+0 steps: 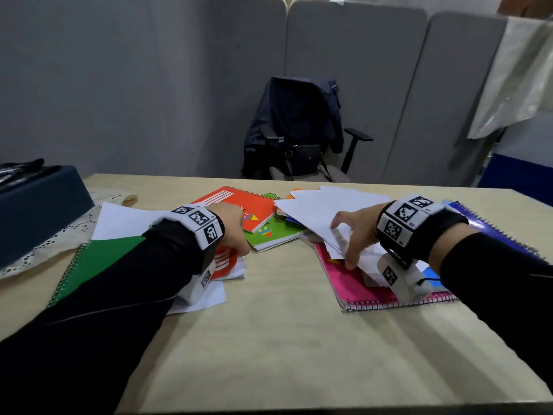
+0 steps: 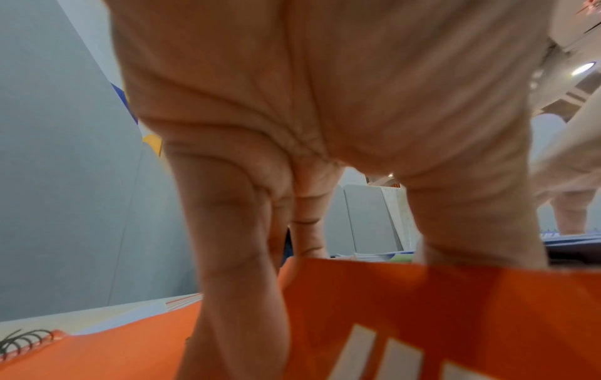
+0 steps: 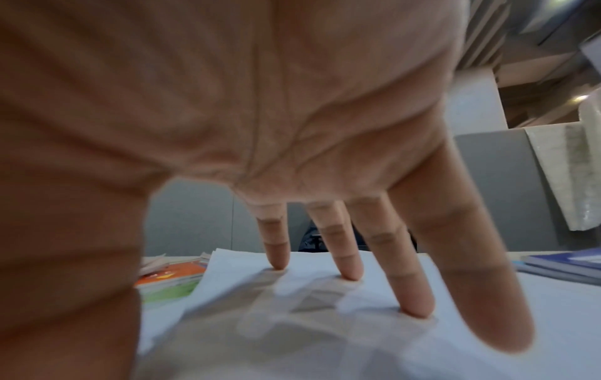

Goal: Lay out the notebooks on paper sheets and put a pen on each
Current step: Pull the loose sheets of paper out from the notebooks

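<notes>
My left hand grips an orange notebook that lies on a white sheet. In the left wrist view its fingers curl over the far edge of the orange notebook. A green notebook lies under my left forearm on another sheet. My right hand rests with straight, spread fingers on a loose stack of white sheets, which partly covers a pink notebook. No pen lies on any notebook in view.
An orange notebook and a green one overlap at the table's middle back. At the far right lies a blue spiral notebook. A dark box with slim black items on top stands at the left on a lace cloth. Behind the table is an office chair.
</notes>
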{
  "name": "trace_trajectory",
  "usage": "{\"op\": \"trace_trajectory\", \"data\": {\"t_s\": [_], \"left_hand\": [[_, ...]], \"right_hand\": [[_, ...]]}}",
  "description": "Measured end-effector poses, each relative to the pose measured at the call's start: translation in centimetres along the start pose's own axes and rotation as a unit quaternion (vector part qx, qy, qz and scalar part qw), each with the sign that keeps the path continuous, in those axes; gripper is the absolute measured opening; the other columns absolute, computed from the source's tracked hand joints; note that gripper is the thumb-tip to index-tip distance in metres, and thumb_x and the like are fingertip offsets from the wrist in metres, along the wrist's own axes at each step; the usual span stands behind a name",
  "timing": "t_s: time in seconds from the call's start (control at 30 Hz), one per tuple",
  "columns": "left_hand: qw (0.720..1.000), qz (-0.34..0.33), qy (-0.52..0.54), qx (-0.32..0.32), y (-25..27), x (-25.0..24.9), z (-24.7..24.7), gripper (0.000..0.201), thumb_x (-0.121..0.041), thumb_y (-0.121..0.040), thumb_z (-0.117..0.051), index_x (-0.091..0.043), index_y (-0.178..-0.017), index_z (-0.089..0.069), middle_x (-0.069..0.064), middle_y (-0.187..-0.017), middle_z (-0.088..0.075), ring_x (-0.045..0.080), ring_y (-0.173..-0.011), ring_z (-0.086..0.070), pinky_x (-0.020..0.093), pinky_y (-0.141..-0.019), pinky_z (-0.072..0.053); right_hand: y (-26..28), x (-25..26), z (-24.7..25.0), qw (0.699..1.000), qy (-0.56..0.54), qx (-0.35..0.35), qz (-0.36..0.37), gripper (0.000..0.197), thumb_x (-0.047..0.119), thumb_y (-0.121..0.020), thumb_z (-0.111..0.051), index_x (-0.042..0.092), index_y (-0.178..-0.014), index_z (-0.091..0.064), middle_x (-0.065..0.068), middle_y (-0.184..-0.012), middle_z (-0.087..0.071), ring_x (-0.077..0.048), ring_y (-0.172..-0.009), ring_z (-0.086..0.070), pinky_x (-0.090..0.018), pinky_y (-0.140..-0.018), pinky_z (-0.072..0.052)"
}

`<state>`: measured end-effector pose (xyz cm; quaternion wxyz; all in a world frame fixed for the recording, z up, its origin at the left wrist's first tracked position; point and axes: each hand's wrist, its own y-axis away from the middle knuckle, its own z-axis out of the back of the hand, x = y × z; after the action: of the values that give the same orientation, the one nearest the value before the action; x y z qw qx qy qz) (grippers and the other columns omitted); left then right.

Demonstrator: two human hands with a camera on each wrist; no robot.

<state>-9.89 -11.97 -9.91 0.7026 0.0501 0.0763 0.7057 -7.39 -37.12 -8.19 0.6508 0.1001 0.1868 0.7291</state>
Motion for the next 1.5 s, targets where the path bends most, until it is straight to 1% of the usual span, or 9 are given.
{"op": "trace_trajectory", "data": {"t_s": [0.23,0.4,0.53,0.63,0.9,1.0,1.07,1.33,1.5], "left_hand": [[1.000,0.007,0.026,0.001,0.2,0.4,0.0,0.034,-0.035,-0.067,-0.075,-0.015,-0.095,-0.071,0.001,-0.092,-0.073,0.015,-0.072,-0.065,0.020,-0.052,-0.045],[1.000,0.009,0.025,-0.001,0.1,0.3,-0.2,0.035,-0.036,-0.066,-0.075,-0.015,-0.094,-0.072,0.003,-0.094,-0.073,0.018,-0.075,-0.065,0.021,-0.054,-0.045],[1.000,0.008,0.028,-0.003,0.0,0.3,-0.2,0.036,-0.034,-0.066,-0.075,-0.014,-0.095,-0.071,0.004,-0.094,-0.073,0.018,-0.071,-0.062,0.022,-0.055,-0.044],[1.000,0.006,0.025,-0.004,0.0,0.3,-0.1,0.036,-0.035,-0.067,-0.075,-0.014,-0.097,-0.070,0.004,-0.096,-0.073,0.018,-0.071,-0.062,0.022,-0.053,-0.044],[1.000,-0.001,0.030,-0.009,0.0,0.6,0.1,0.031,-0.031,-0.073,-0.071,-0.013,-0.099,-0.070,0.003,-0.094,-0.071,0.017,-0.071,-0.062,0.021,-0.055,-0.045],[1.000,-0.024,0.000,-0.011,0.3,0.4,0.0,0.032,-0.022,-0.079,-0.066,-0.017,-0.110,-0.065,-0.001,-0.095,-0.060,0.018,-0.080,-0.054,0.020,-0.053,-0.039],[0.999,-0.048,-0.017,-0.007,0.4,0.2,0.0,0.032,-0.017,-0.082,-0.063,-0.022,-0.113,-0.064,-0.004,-0.099,-0.055,0.017,-0.085,-0.051,0.022,-0.054,-0.037],[0.998,-0.028,-0.058,-0.005,0.5,-0.5,-0.3,0.007,-0.019,-0.079,-0.066,-0.013,-0.077,-0.063,0.002,-0.073,-0.055,0.021,-0.071,-0.053,0.022,-0.049,-0.036],[0.998,-0.028,-0.048,0.002,0.7,-0.1,0.0,0.023,-0.007,-0.085,-0.057,-0.007,-0.103,-0.071,0.008,-0.100,-0.068,0.021,-0.081,-0.056,0.026,-0.064,-0.044]], "right_hand": [[0.3,-0.2,0.4,0.998,-0.058,0.006,-0.002,0.104,0.046,-0.054,-0.088,0.042,-0.139,-0.029,0.002,-0.127,-0.053,-0.020,-0.097,-0.061,-0.039,-0.088,-0.051],[0.8,0.4,0.5,0.999,-0.049,-0.018,-0.013,0.092,0.037,-0.064,-0.085,0.034,-0.140,-0.032,0.009,-0.087,-0.050,-0.019,-0.094,-0.054,-0.029,-0.074,-0.045],[0.6,1.2,0.5,1.000,-0.014,-0.021,-0.018,0.097,0.038,-0.062,-0.085,0.031,-0.142,-0.031,-0.003,-0.123,-0.054,-0.021,-0.097,-0.050,-0.034,-0.086,-0.048],[0.1,1.5,0.5,0.999,0.009,-0.023,-0.025,0.096,0.038,-0.060,-0.083,0.031,-0.140,-0.032,-0.002,-0.115,-0.054,-0.024,-0.101,-0.051,-0.036,-0.089,-0.049],[-0.8,2.2,0.6,0.995,0.027,-0.078,-0.061,0.054,0.012,-0.076,-0.056,0.016,-0.128,-0.043,-0.008,-0.105,-0.056,-0.027,-0.097,-0.054,-0.029,-0.078,-0.046],[-1.0,2.4,0.5,0.989,0.060,-0.119,-0.070,0.042,0.023,-0.083,-0.051,0.009,-0.123,-0.046,-0.012,-0.113,-0.059,-0.031,-0.104,-0.058,-0.029,-0.079,-0.043],[-1.8,2.1,0.6,0.985,0.070,-0.143,-0.065,0.044,0.033,-0.069,-0.051,0.012,-0.107,-0.054,-0.007,-0.092,-0.062,-0.032,-0.088,-0.062,-0.035,-0.082,-0.051],[-0.7,2.4,1.2,0.982,0.104,-0.150,-0.052,0.018,0.020,-0.084,-0.051,0.012,-0.069,-0.047,-0.002,-0.069,-0.050,-0.024,-0.077,-0.056,-0.028,-0.070,-0.048],[1.4,0.7,3.8,0.967,0.089,-0.226,-0.072,0.014,0.016,-0.085,-0.049,0.008,-0.085,-0.061,-0.004,-0.069,-0.053,-0.028,-0.076,-0.061,-0.029,-0.065,-0.049]]}}
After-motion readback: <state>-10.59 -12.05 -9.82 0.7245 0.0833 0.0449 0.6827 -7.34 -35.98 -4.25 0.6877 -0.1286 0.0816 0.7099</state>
